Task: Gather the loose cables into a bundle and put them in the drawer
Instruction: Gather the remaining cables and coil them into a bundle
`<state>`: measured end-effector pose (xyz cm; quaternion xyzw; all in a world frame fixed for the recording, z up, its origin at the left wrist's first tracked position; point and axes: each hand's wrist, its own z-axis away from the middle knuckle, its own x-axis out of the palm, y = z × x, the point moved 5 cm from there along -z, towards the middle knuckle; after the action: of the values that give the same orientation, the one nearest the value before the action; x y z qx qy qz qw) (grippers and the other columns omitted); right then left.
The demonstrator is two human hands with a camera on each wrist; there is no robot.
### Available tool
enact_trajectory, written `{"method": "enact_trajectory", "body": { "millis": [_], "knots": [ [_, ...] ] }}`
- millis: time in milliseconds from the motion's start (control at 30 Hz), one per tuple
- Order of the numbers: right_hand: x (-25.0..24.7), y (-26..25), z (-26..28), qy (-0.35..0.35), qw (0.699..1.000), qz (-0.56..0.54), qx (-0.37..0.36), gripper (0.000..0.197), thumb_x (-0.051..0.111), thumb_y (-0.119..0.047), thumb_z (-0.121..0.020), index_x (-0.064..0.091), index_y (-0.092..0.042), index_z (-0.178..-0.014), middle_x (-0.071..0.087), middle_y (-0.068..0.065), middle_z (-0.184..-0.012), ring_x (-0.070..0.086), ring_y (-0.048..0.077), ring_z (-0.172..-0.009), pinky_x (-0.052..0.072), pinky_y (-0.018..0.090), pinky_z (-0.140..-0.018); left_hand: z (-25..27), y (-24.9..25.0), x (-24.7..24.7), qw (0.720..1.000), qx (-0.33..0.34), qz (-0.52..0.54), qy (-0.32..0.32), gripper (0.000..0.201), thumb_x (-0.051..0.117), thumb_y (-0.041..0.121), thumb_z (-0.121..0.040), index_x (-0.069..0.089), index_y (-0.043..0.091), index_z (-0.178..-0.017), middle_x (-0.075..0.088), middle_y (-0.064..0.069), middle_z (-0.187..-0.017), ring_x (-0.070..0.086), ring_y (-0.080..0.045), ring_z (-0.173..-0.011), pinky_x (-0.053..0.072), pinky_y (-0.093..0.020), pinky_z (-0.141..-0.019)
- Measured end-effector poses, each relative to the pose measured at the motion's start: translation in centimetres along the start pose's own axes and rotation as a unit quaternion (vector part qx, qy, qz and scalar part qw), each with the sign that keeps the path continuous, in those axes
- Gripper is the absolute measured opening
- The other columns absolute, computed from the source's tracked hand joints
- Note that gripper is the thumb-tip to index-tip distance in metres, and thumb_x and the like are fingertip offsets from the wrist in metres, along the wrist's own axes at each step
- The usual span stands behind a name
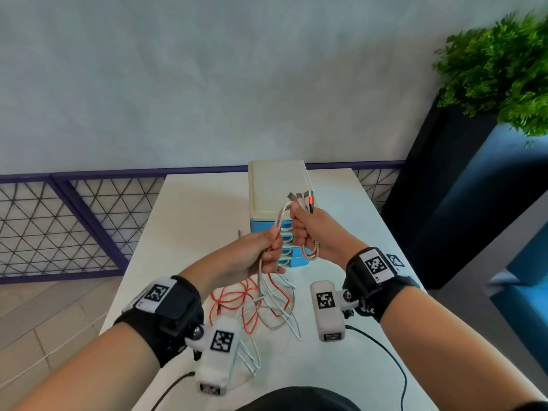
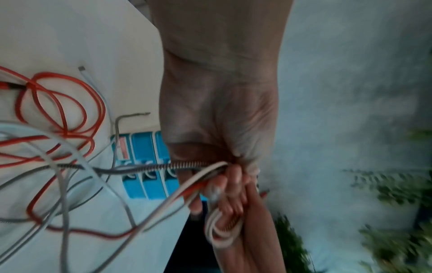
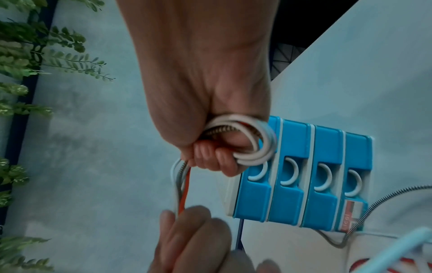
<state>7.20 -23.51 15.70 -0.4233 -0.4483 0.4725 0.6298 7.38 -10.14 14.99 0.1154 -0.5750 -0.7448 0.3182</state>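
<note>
Fingers of my right hand (image 1: pixel 302 229) clamp the cables (image 1: pixel 267 304) by their plugs; my left hand (image 1: pixel 261 256) pinches the strands. Tails trail on the table (image 1: pixel 189 221), probably tangled, and could snag the closed far drawer unit (image 1: pixel 277 188).

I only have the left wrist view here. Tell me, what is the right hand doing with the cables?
Observer: The right hand grips a coiled loop of the cables in its fist, in front of the drawer unit.
Operator: Where are the plug ends?
Observer: In the head view several plugs stick up above that fist, one of them red.
Operator: Is any drawer open yet?
Observer: No. The right wrist view shows all four blue drawers shut flush.
</note>
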Motion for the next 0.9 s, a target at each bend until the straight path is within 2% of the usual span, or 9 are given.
{"method": "enact_trajectory", "body": {
  "millis": [100, 200, 300, 400, 567, 700, 800, 833, 900],
  "knots": [
    [0.5, 0.1, 0.1, -0.018, 0.996, -0.078, 0.030, 0.042, 0.042, -0.051, -0.097, 0.040, -0.019, -0.069, 0.027, -0.004, -0.059, 0.029, 0.008, -0.045, 0.033, 0.017, -0.043, -0.5, 0.4, 1.4, 0.987, 0.052, -0.095, 0.121, 0.037, 0.027, 0.036, -0.101, 0.040, 0.017, -0.073, 0.033, 0.003, -0.056, 0.037, -0.008, -0.039, 0.051, -0.033, -0.070],
    [0.8, 0.0, 0.4, -0.020, 0.999, -0.027, 0.034, 0.051, 0.047, -0.062, -0.089, 0.035, -0.021, -0.062, 0.026, -0.002, -0.055, 0.032, 0.008, -0.042, 0.033, 0.018, -0.040, -0.5, 0.9, 2.5, 0.936, 0.096, -0.280, 0.192, 0.034, 0.027, 0.038, -0.101, 0.049, 0.022, -0.081, 0.045, 0.002, -0.064, 0.048, -0.011, -0.053, 0.049, -0.034, -0.064],
    [1.2, 0.1, 0.6, -0.026, 0.999, 0.033, 0.031, 0.042, 0.067, -0.048, -0.083, 0.040, -0.019, -0.071, 0.034, -0.001, -0.053, 0.038, 0.011, -0.047, 0.034, 0.024, -0.049, -0.6, 1.1, 2.9, 0.863, 0.104, -0.446, 0.213, 0.037, 0.024, 0.039, -0.101, 0.052, 0.017, -0.092, 0.059, -0.004, -0.081, 0.059, -0.025, -0.079, 0.046, -0.039, -0.072],
    [0.9, 0.4, 0.3, -0.009, 0.996, 0.088, 0.025, 0.036, 0.072, -0.024, -0.084, 0.041, -0.018, -0.066, 0.041, -0.002, -0.047, 0.042, 0.012, -0.043, 0.033, 0.026, -0.049, -1.3, 1.0, 3.5, 0.818, 0.121, -0.527, 0.196, 0.030, 0.029, 0.024, -0.100, 0.055, 0.007, -0.103, 0.065, -0.013, -0.096, 0.063, -0.029, -0.086, 0.047, -0.040, -0.069],
    [0.6, -0.1, 0.2, 0.016, 0.993, 0.118, 0.022, 0.034, 0.055, -0.044, -0.093, 0.046, -0.016, -0.076, 0.043, -0.001, -0.062, 0.047, 0.011, -0.054, 0.042, 0.024, -0.056, -1.2, 1.7, 3.9, 0.864, 0.110, -0.469, 0.145, 0.036, 0.025, 0.029, -0.102, 0.049, 0.005, -0.114, 0.065, -0.017, -0.098, 0.064, -0.029, -0.086, 0.051, -0.043, -0.078],
    [0.5, -0.6, 0.0, 0.032, 0.996, 0.086, -0.001, 0.037, 0.049, -0.046, -0.096, 0.042, -0.018, -0.072, 0.039, -0.006, -0.058, 0.040, 0.006, -0.044, 0.036, 0.023, -0.049, -1.3, 1.9, 3.6, 0.921, 0.048, -0.375, 0.093, 0.036, 0.026, 0.034, -0.102, 0.050, 0.015, -0.082, 0.057, -0.003, -0.064, 0.059, -0.011, -0.056, 0.042, -0.025, -0.062],
    [0.8, -0.6, -0.3, 0.022, 1.000, -0.017, 0.003, 0.034, 0.051, -0.042, -0.096, 0.038, -0.019, -0.074, 0.033, -0.005, -0.058, 0.039, 0.006, -0.044, 0.038, 0.021, -0.047, -0.9, 2.0, 3.5, 0.913, 0.034, -0.406, 0.028, 0.037, 0.035, 0.030, -0.101, 0.061, 0.012, -0.083, 0.067, -0.003, -0.076, 0.057, -0.001, -0.062, 0.042, -0.007, -0.063],
    [1.0, -0.6, -0.4, 0.022, 0.998, -0.059, 0.004, 0.035, 0.051, -0.041, -0.096, 0.037, -0.019, -0.073, 0.030, -0.004, -0.059, 0.037, 0.006, -0.044, 0.039, 0.020, -0.045, -0.8, 1.7, 3.3, 0.908, 0.025, -0.419, 0.012, 0.039, 0.036, 0.032, -0.101, 0.066, 0.009, -0.089, 0.070, -0.006, -0.086, 0.058, -0.004, -0.069, 0.044, -0.009, -0.071],
    [1.4, -0.5, -0.5, 0.030, 0.988, -0.149, 0.008, 0.038, 0.052, -0.041, -0.096, 0.036, -0.020, -0.069, 0.026, -0.003, -0.059, 0.035, 0.008, -0.044, 0.041, 0.022, -0.044, -0.7, 1.0, 2.7, 0.905, -0.003, -0.425, 0.007, 0.042, 0.038, 0.043, -0.098, 0.071, 0.017, -0.094, 0.067, -0.009, -0.099, 0.059, -0.016, -0.087, 0.045, -0.030, -0.090]
  ]
}}
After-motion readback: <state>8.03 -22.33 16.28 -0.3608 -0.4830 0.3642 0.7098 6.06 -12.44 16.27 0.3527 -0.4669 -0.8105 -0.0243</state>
